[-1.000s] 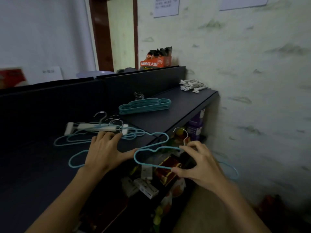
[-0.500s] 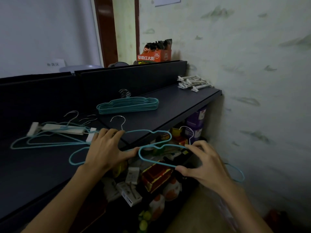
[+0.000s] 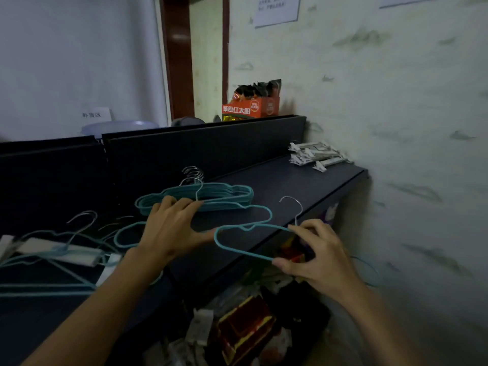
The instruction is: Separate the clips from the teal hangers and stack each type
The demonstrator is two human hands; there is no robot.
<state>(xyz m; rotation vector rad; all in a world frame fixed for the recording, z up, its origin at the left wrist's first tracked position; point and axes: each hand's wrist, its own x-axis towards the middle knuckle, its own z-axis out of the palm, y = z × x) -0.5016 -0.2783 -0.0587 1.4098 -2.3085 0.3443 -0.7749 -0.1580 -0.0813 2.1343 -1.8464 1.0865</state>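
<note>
Meanwhile, right hand [image 3: 314,257] pinches one teal hanger [image 3: 245,233] between thumb and fingertips at the shelf [image 3: 277,186] edge; left hand [image 3: 169,231] grips another hanger [image 3: 235,206], near the stacked hangers [image 3: 195,198]. White clips [image 3: 315,155] lie piled far back.

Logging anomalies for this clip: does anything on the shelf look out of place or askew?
Nothing stands out. Stripped teal hangers sit stacked, white clips are piled at the far end, and the tangled hangers with clips still on simply await sorting.

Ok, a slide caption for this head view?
Each hand, left hand and right hand, holds a teal hanger above the shelf, near the hanger stack.
</note>
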